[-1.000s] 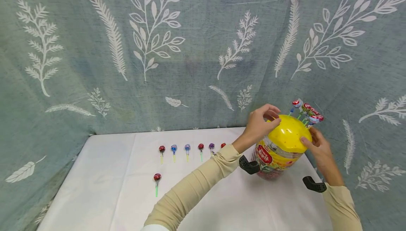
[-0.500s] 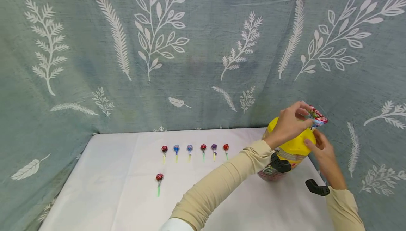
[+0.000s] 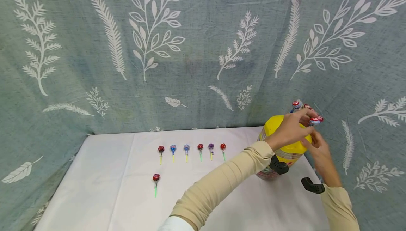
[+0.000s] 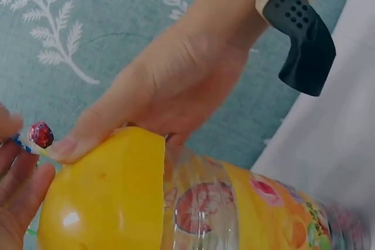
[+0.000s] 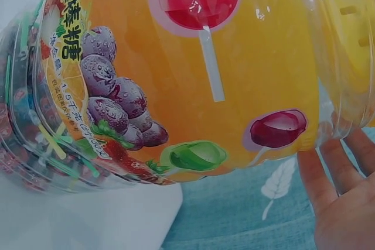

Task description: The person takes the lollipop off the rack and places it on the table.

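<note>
While the yellow lid (image 3: pixel 273 122) of a clear lollipop jar (image 3: pixel 290 153) is gripped by the right hand (image 3: pixel 318 150) at the far right of a white-covered table (image 3: pixel 85 188), a cluster of lollipops (image 3: pixel 296 104) standing in that lid is reached by the left hand (image 3: pixel 290 127), as seen from the head. At least three of the cluster are shown, the rest hidden; seven loose lollipops (image 3: pixel 200 147) are laid out leftward, six in a far row and one nearer. A lollipop is apparently being drawn out; a sure pinch and a steadied jar would be called for.

From the left wrist, the left fingers (image 4: pixel 20 188) are held narrow about a blue wrapper (image 4: pixel 19 141); whether it is pinched cannot be told. One red lollipop head (image 4: pixel 41 134) is seen alongside.

From the right wrist, the jar's neck is touched by nearly straight fingers (image 5: pixel 345 185), and uncountable lollipops are packed into its base.
</note>
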Motion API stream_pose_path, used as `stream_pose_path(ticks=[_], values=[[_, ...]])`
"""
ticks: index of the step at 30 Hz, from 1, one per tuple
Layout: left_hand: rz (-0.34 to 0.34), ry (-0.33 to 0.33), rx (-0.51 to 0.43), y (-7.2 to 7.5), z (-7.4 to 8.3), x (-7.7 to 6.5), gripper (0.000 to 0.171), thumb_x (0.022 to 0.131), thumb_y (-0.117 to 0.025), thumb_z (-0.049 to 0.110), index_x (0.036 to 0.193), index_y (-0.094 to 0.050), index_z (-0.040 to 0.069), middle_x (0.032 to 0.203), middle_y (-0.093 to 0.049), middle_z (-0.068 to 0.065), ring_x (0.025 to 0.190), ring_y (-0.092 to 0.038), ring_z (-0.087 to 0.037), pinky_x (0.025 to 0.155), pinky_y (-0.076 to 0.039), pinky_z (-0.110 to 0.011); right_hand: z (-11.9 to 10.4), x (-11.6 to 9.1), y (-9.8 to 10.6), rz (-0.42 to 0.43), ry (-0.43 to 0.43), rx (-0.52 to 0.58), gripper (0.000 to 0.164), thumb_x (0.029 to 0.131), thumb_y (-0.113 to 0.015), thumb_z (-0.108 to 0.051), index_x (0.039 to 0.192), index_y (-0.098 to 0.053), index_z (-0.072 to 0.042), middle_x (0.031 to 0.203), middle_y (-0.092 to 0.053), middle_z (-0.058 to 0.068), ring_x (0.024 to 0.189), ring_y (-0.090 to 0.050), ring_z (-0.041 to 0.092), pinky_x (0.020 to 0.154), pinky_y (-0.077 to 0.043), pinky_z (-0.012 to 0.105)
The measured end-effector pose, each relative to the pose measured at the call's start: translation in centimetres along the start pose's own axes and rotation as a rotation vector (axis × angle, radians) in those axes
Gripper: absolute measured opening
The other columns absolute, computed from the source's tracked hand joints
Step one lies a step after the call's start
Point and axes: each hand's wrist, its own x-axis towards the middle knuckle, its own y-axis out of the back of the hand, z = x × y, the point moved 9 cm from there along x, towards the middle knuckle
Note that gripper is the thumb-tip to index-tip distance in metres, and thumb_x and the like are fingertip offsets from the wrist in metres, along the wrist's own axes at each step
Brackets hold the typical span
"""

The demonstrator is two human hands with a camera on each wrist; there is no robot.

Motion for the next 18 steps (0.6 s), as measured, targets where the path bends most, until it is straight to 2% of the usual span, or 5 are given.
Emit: stream_pose_path(ticks=[5, 10, 14, 18], values=[[0.023, -0.006, 0.003, -0.1, 0.0, 0.0, 0.03, 0.09, -0.059, 0.002, 0.115, -0.057, 0.018, 0.095, -0.06, 0.007, 0.083, -0.055, 0.003, 0.069, -0.043, -0.008, 0.3, -0.1, 0.2, -0.006, -0.04, -0.053, 0.064, 0.098, -0.052, -0.022, 0.152, -0.019, -0.012, 0.148, -0.03, 0.007, 0.117, -0.038, 0.0, 0.094, -0.035, 0.008], [0.029, -0.017, 0.008, -0.2, 0.2, -0.1, 0.032, 0.09, -0.058, 0.001, 0.117, -0.056, 0.016, 0.095, -0.06, 0.007, 0.082, -0.053, 0.004, 0.068, -0.043, -0.008, 0.2, -0.2, 0.2, 0.005, -0.049, -0.078, 0.064, 0.097, -0.053, -0.023, 0.151, -0.02, -0.013, 0.147, -0.031, 0.008, 0.119, -0.037, 0.005, 0.091, -0.036, 0.007], [0.082, -0.097, 0.023, 0.1, 0.9, 0.0, 0.029, 0.09, -0.056, 0.0, 0.116, -0.055, 0.014, 0.091, -0.061, 0.005, 0.079, -0.052, 0.005, 0.06, -0.042, -0.009, 0.0, -0.1, 0.0, 0.004, -0.017, -0.05, 0.062, 0.097, -0.054, -0.021, 0.151, -0.023, -0.012, 0.141, -0.036, 0.002, 0.118, -0.038, 0.005, 0.089, -0.037, 0.007], [0.146, -0.183, 0.031, 0.9, 2.1, -0.1, 0.027, 0.091, -0.055, 0.001, 0.115, -0.053, 0.013, 0.091, -0.063, 0.004, 0.078, -0.052, 0.006, 0.063, -0.042, -0.007, 0.0, 0.0, 0.0, 0.01, -0.027, -0.049, 0.063, 0.097, -0.054, -0.022, 0.151, -0.022, -0.013, 0.145, -0.034, 0.004, 0.12, -0.037, 0.006, 0.09, -0.036, 0.007]])
